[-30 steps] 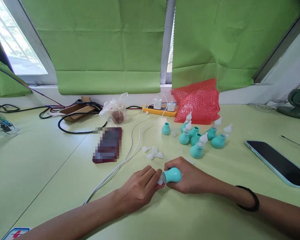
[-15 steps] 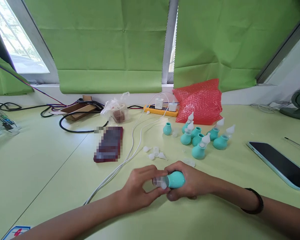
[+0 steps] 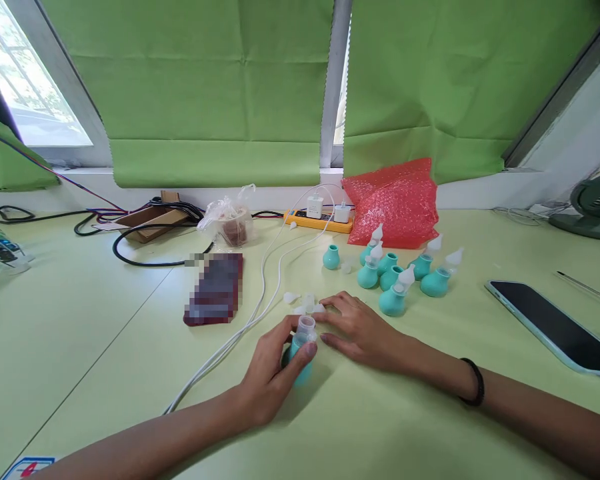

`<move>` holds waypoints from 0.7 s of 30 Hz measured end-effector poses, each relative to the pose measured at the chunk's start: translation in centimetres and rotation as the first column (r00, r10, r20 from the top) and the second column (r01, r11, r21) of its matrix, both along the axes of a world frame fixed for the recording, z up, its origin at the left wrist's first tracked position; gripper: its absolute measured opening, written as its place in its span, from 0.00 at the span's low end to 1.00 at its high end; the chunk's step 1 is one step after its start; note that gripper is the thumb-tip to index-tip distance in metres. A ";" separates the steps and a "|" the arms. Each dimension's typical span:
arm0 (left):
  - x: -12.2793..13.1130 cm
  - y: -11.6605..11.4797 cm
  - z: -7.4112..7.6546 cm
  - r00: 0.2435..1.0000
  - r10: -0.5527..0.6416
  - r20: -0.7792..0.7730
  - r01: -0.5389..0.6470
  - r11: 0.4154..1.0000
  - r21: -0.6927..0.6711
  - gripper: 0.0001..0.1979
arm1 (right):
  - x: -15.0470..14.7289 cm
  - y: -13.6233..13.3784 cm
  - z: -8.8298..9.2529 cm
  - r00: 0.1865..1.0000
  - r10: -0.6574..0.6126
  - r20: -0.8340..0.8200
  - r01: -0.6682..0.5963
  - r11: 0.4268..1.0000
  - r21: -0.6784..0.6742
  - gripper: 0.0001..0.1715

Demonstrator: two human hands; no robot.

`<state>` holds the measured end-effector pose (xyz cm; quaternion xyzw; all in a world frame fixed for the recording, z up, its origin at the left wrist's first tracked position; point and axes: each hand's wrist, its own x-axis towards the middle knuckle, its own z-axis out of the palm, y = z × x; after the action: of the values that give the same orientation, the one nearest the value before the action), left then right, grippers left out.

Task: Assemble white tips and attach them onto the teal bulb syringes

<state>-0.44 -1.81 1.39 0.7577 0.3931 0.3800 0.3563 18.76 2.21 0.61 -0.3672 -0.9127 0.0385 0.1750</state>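
Note:
My left hand (image 3: 270, 370) is wrapped round a teal rubber bulb (image 3: 301, 352) with a clear plastic neck, held upright on the pale green table (image 3: 105, 333). My right hand (image 3: 356, 328) lies flat with fingers stretched toward a small pile of clear plastic tips (image 3: 307, 305), its fingertips at the pile's edge. Behind it stands a cluster of several teal bulbs (image 3: 395, 275), most with white tips fitted. One bare teal bulb (image 3: 331, 257) stands apart to the left.
A red bubble-wrap bag (image 3: 397, 200) and an orange power strip (image 3: 320, 220) with chargers sit at the back. White cables (image 3: 260, 300) run across the table beside a dark red wallet-like thing (image 3: 215, 290). A phone (image 3: 550, 323) lies at the right, a fan (image 3: 595, 207) beyond.
My right hand has let go of the teal bulb and reached forward to the clear tips. My left hand has taken the bulb and turned it upright.

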 end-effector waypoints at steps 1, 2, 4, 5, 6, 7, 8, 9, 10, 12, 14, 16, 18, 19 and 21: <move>0.0 0.0 0.2 0.999 0.017 -0.031 -0.017 1.000 -0.005 0.10 | -0.1 0.1 -0.2 1.000 0.007 0.026 -0.007 1.000 0.011 0.14; 0.0 0.0 0.4 0.998 0.030 -0.054 -0.030 1.000 -0.006 0.10 | -0.1 0.1 -0.5 1.000 0.013 0.028 -0.014 1.000 0.023 0.13; -0.1 0.1 0.5 0.996 0.040 -0.080 -0.041 0.999 -0.006 0.11 | -0.1 0.2 -0.8 0.999 0.026 -0.036 -0.024 0.999 0.044 0.12; -0.1 0.2 0.5 0.996 0.040 -0.081 -0.041 0.999 -0.006 0.10 | 0.0 0.3 -0.8 0.995 0.035 -0.096 -0.030 0.998 0.056 0.12; -0.1 0.2 0.4 0.996 0.044 -0.074 -0.044 0.999 -0.007 0.10 | 0.0 0.4 -0.8 0.985 0.046 -0.166 -0.035 0.997 0.068 0.12; -0.1 0.3 0.2 0.996 0.056 -0.063 -0.057 0.998 -0.008 0.10 | 0.1 0.4 -0.7 0.968 0.058 -0.243 -0.039 0.996 0.082 0.12; 0.0 0.3 0.1 0.995 0.082 -0.049 -0.083 0.997 -0.011 0.11 | 0.2 0.4 -0.5 0.945 0.070 -0.319 -0.042 0.995 0.095 0.12; 0.0 0.4 -0.1 0.992 0.120 -0.033 -0.121 0.993 -0.012 0.11 | 0.2 0.4 -0.1 0.919 0.083 -0.386 -0.046 0.994 0.104 0.11; 0.1 0.5 -0.2 0.987 0.161 -0.019 -0.162 0.987 -0.012 0.12 | 0.2 0.2 0.3 0.893 0.097 -0.439 -0.058 0.993 0.100 0.10; 0.2 0.7 -0.4 0.975 0.222 -0.003 -0.222 0.975 -0.012 0.11 | 0.2 -0.2 1.3 0.858 0.099 -0.504 -0.089 0.995 0.045 0.10; 0.2 0.8 -0.5 0.972 0.235 0.001 -0.235 0.972 -0.009 0.11 | 0.2 -0.7 2.3 0.828 0.046 -0.560 -0.106 0.992 -0.076 0.11; 0.1 1.0 -0.6 0.975 0.223 -0.007 -0.223 0.975 0.008 0.12 | 0.2 -1.1 3.1 0.782 -0.047 -0.621 -0.113 0.970 -0.217 0.13; 0.0 1.1 -0.6 0.976 0.217 -0.021 -0.216 0.975 0.048 0.13 | 0.3 -1.3 3.4 0.748 -0.127 -0.651 -0.138 0.931 -0.339 0.13; -0.1 1.1 -0.6 0.977 0.212 -0.031 -0.209 0.975 0.070 0.14 | 0.3 -1.3 3.5 0.742 -0.152 -0.653 -0.149 0.912 -0.382 0.12; -0.1 1.1 -0.6 0.979 0.198 -0.055 -0.190 0.974 0.119 0.14 | 0.3 -1.2 3.4 0.738 -0.182 -0.650 -0.160 0.889 -0.430 0.10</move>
<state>-0.58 -0.70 0.74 0.7468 0.4546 0.4094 0.2608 19.04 1.01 3.99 -0.3642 -0.7486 0.3818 0.4016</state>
